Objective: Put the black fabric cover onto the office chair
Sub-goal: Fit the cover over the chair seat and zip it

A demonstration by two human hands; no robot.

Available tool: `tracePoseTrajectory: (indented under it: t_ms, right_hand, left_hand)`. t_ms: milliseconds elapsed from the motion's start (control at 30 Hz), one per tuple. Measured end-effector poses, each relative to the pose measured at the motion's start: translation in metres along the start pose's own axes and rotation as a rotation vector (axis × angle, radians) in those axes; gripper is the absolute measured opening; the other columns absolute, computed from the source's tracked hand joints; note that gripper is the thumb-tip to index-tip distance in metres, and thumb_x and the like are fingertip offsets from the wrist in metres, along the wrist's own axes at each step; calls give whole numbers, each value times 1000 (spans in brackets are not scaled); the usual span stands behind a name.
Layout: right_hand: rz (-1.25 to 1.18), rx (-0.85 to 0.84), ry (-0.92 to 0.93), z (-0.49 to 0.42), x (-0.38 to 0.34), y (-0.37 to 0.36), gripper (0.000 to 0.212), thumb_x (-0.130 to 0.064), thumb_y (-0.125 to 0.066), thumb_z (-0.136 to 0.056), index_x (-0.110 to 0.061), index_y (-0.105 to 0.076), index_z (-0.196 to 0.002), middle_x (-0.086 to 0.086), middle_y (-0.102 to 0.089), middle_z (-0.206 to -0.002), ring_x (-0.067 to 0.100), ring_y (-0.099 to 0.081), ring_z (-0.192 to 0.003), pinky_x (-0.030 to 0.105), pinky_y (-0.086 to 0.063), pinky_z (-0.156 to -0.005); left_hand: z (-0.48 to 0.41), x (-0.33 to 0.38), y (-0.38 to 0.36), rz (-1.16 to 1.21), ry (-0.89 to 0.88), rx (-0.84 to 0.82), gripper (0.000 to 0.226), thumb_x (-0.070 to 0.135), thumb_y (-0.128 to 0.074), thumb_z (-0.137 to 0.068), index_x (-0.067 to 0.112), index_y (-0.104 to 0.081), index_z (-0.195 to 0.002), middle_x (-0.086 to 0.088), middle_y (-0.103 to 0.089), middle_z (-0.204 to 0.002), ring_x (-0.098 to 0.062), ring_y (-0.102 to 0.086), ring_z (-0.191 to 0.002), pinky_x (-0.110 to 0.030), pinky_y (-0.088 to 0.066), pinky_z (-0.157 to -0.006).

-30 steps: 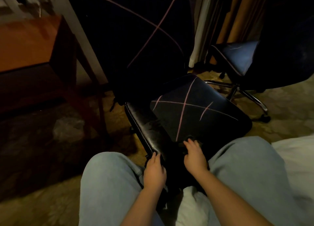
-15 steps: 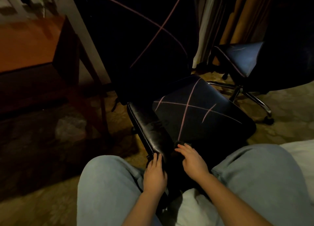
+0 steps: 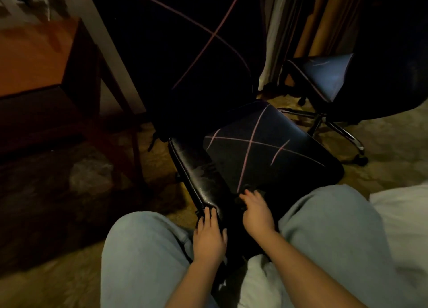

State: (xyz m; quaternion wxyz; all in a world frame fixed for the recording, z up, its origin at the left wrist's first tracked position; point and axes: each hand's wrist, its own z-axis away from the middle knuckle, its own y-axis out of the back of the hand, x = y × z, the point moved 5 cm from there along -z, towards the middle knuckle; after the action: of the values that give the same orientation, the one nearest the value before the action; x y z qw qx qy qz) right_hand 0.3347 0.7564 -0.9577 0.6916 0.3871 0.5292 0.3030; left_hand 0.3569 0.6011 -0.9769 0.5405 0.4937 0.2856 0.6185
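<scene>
**Tugging the cover across the seat, left side not yet covered**

Looking down from the head camera now, and the office chair [image 3: 199,173] stands right in front of the seated person, its seat almost between the knees [image 3: 143,249] in pale blue jeans. The black fabric cover [image 3: 266,150], marked with thin pink crossing lines, lies over the right and middle of the seat. A glossy strip of bare black leather shows along the seat's left side. The cover's edge runs diagonally from the back of the seat to the front.

The right hand [image 3: 256,211] is at the cover's front hem, fingers curled and gripping a small bunch of the fabric at the seat's front edge. The left hand [image 3: 209,236] sits just beside it at the front left corner, its fingers [image 3: 209,215] reaching onto the bare leather edge. It is too dark there to tell whether they pinch anything or only rest on it.

The backrest [image 3: 196,53] rises behind, dark, with the same pink lines crossing on it. A second chair [image 3: 324,76] stands to the right on a wheeled base. A wooden table [image 3: 34,53] is at the left, something white and soft [image 3: 257,277] lies between the legs, and carpet [image 3: 46,284] covers the floor.
</scene>
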Motion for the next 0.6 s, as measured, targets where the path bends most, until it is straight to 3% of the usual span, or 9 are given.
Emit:
tracePoseTrajectory:
  t_ms: [100,300,467,600]
  right_hand:
    - [12,-64,169,12,-24,-16,58,-1,-41,-88,-22,-46,-142,-6,-33,-154,16,-17,-146,26,-9,-118]
    - [44,-66,270,13,-15,-13,59,0,-41,-87,-28,-48,-139,-15,-34,-152,7,-18,-145,20,-6,-115]
    - [-41,80,25,-9,37,18,59,7,-47,-79,-19,-58,-131,-2,-46,-146,20,-33,-140,30,-23,-116]
    - [-72,145,-209,-15,69,40,54,4,-46,-87,-15,-49,-138,0,-36,-152,21,-23,-144,33,-23,-116]
  left_hand:
    - [0,-5,2,-22,5,-14,69,46,-33,-101,21,3,-155,1,7,-163,-22,-12,-148,-39,-25,-116]
    - [-6,-14,6,-16,41,-29,67,50,-29,-101,23,0,-155,5,8,-163,-23,-13,-147,-44,-26,-115]
    - [-10,-15,9,25,56,-34,69,52,-29,-100,22,-1,-156,3,7,-163,-25,-14,-147,-46,-26,-114]
    - [-13,-16,10,40,78,-39,75,57,-31,-98,19,0,-155,3,9,-163,-27,-14,-146,-46,-26,-114]
